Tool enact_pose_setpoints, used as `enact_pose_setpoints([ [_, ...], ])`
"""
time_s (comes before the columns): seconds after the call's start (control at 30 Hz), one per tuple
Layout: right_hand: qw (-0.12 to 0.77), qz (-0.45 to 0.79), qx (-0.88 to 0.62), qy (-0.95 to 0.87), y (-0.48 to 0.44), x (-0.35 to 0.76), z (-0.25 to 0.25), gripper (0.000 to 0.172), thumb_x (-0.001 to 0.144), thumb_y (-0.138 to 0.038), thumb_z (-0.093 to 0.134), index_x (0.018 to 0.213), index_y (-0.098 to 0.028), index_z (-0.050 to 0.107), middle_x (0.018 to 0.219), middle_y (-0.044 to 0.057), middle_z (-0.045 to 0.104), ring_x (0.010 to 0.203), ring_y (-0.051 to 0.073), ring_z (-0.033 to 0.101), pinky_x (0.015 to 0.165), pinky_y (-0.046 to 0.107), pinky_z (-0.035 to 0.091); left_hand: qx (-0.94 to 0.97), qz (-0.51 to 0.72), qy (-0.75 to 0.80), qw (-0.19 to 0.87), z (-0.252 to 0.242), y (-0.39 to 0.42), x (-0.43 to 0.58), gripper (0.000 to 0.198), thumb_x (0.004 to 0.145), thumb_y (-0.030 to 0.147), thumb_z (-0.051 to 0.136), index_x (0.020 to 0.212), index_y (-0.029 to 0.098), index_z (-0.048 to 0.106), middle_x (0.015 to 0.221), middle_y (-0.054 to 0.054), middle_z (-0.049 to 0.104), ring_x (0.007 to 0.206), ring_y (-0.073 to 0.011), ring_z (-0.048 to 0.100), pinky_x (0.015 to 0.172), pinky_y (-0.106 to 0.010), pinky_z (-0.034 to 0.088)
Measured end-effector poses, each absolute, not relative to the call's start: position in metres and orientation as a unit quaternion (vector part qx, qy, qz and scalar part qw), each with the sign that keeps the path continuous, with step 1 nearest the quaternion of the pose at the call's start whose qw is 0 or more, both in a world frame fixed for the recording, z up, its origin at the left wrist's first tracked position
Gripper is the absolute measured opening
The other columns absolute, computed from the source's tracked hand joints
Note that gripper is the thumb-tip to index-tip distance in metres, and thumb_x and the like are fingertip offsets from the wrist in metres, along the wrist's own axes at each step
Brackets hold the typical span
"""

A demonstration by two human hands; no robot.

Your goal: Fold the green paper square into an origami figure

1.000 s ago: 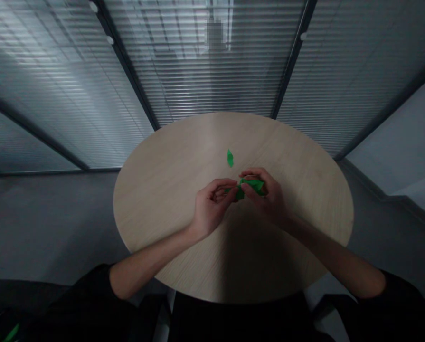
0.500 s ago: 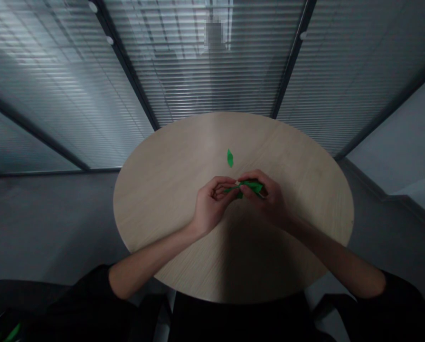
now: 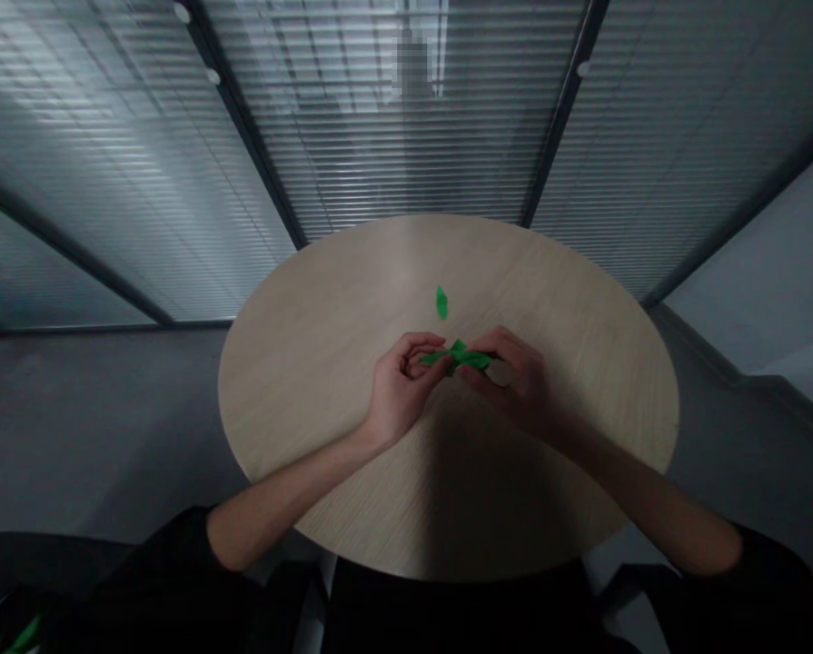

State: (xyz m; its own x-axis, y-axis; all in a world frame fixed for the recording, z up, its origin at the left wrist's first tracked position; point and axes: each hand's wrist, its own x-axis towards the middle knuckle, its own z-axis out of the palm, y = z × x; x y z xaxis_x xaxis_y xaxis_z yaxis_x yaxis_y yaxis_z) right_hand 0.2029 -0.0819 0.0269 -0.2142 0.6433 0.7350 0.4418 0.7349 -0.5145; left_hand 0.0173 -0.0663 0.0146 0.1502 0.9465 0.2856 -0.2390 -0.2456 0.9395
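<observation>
A green, leaf-shaped piece with several pointed lobes [image 3: 459, 357] is held between my two hands above the table. My left hand [image 3: 406, 377] grips its left side, thumb in front and fingers curled behind. On the other side, my right hand [image 3: 513, 372] pinches the right lobe between thumb and fingers. Whether it is paper or thin fabric, I cannot tell. Just beyond my fingers a single narrow green leaf shape [image 3: 441, 302] lies flat on the wooden tabletop.
The round pale wooden table [image 3: 297, 345] stands against glass partitions with blinds [image 3: 406, 163]. Dark chair armrests [image 3: 290, 581] flank my lap. More green leaf pieces [image 3: 24, 634] show at the bottom left corner.
My right fingers have shifted on the green piece and opened a gap behind the thumb. The piece now shows spread lobes, one pointing up. The single leaf stays put.
</observation>
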Motion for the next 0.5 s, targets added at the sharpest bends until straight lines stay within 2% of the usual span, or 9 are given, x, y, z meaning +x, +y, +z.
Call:
enact_pose_setpoints([
  [0.3, 0.528, 0.096, -0.336, -0.774, -0.081, 0.2037, 0.0278, 0.007, 0.095, -0.025, 0.072, 0.1, -0.024, 0.068, 0.091, 0.002, 0.069, 0.084, 0.018, 0.064, 0.074, 0.032, 0.053, 0.586, 0.515, 0.335, 0.528, 0.0136, -0.0656, 0.0157, 0.029, 0.085, 0.028, 0.083, 0.108, 0.015, 0.072, 0.086, -0.005, 0.075, 0.071, -0.0131, 0.071, 0.067, -0.024, 0.06],
  [0.5, 0.509, 0.101, -0.369, -0.771, -0.0832, 0.2033, 0.0294, 0.004, 0.096, -0.025, 0.066, 0.099, -0.024, 0.066, 0.087, 0.003, 0.066, 0.078, 0.018, 0.063, 0.069, 0.032, 0.052, 0.597, 0.526, 0.343, 0.499, 0.0156, -0.07, 0.0168, 0.024, 0.088, 0.03, 0.08, 0.106, 0.017, 0.07, 0.089, -0.005, 0.076, 0.074, -0.0142, 0.072, 0.067, -0.025, 0.061],
])
